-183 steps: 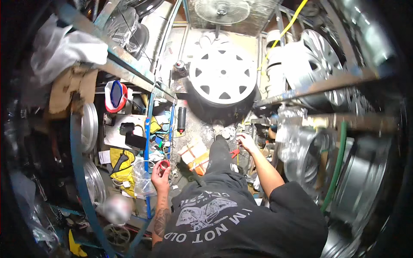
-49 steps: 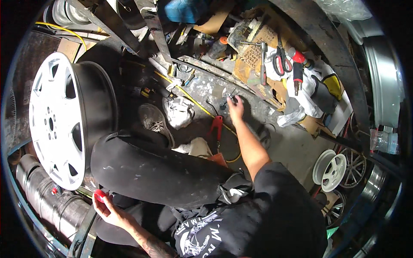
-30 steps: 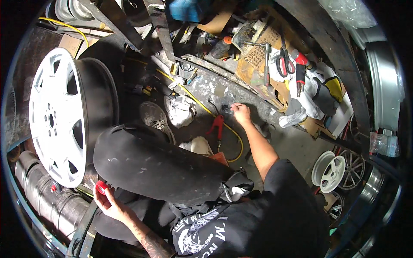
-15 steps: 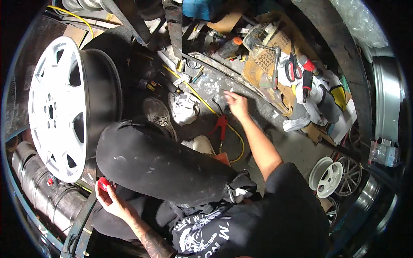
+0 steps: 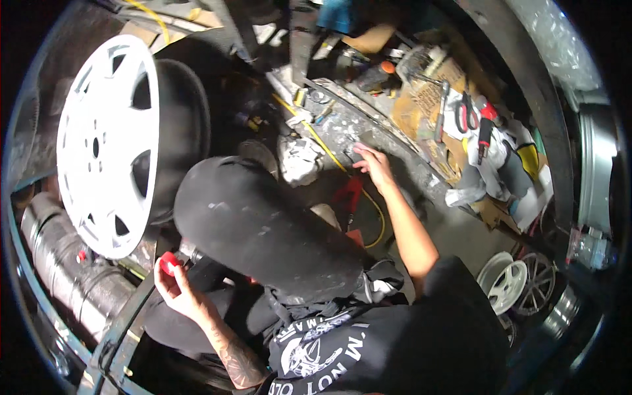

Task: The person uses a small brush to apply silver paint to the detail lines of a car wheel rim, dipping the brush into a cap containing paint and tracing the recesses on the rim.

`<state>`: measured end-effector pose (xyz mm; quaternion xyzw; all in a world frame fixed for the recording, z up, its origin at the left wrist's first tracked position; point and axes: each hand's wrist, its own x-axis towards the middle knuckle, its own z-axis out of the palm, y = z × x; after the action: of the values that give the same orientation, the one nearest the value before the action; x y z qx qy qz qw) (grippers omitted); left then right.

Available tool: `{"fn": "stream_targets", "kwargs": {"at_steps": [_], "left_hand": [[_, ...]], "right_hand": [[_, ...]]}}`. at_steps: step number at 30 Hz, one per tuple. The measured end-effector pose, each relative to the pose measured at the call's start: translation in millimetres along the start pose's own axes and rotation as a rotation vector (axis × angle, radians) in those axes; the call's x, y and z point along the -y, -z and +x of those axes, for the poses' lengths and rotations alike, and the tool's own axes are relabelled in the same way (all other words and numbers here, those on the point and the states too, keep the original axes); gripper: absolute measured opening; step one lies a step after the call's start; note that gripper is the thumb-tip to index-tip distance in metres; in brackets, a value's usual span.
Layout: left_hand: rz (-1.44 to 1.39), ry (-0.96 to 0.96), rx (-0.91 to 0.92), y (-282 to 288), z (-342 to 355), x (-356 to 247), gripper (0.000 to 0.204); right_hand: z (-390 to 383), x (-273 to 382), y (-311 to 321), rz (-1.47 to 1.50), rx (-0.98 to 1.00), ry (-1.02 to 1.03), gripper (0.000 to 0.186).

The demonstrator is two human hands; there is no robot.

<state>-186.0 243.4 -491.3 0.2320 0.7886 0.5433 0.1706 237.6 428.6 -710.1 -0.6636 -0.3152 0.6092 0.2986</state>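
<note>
My left hand [image 5: 179,289] grips a small red rounded thing [image 5: 170,263] between thumb and fingers, below the wheel's lower edge. Its exact kind is too small to make out. Beside that hand stands a large white-faced alloy wheel [image 5: 99,191] with a dark barrel, upright and facing left. My right hand [image 5: 374,164] reaches out over the floor with fingers stretched and slightly apart, nothing visible in it. Under and near it lie a red air blow gun [image 5: 349,195] and a yellow hose [image 5: 380,220]. A crumpled white cloth [image 5: 299,160] is to its left.
Scissors [image 5: 467,113], a ratchet [image 5: 442,108], a red-and-black tool [image 5: 486,131] and rags lie on cardboard at the right. More wheels [image 5: 507,286] stand at lower right. A dark metal drum [image 5: 69,276] and a frame bar [image 5: 125,329] are at lower left.
The view has shifted, so most of the scene sits further right. My right hand's fingers have spread and drawn back a little. My left hand still holds the red thing, slightly raised.
</note>
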Motion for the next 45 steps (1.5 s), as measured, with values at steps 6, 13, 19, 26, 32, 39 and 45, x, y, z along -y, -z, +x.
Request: {"fn": "stream_targets", "kwargs": {"at_steps": [6,13,19,26,32,39,45], "left_hand": [[-0.12,0.023,-0.002,-2.2,-2.0,-4.0,0.041],[-0.13,-0.031,0.009,11.4,-9.9,-3.5,0.041],[-0.171,-0.019,-0.017,32.2,-15.9,-0.7,0.041],[-0.206,-0.007,-0.026,47.8,-24.8,4.9,0.043],[-0.194,0.006,-0.012,46.7,-28.2,9.1,0.042],[-0.22,0.03,-0.016,44.3,-27.4,8.6,0.042],[-0.23,0.024,-0.018,42.5,-26.2,11.7,0.041]], "right_hand": [[-179.4,122.9,-51.9,-0.004,0.379,0.372,0.038],[-231.9,186.7,-77.2,-0.344,0.584,0.477,0.052],[-248.9,208.3,-90.6,-0.843,0.742,0.757,0.064],[-258.5,200.3,-118.8,-0.945,0.569,0.98,0.056],[-262.6,210.1,-126.2,-0.97,0.597,0.978,0.055],[-272.5,221.3,-125.1,-1.379,0.697,0.832,0.082],[-265.0,221.5,-107.2,-1.298,0.913,0.552,0.09]]}}
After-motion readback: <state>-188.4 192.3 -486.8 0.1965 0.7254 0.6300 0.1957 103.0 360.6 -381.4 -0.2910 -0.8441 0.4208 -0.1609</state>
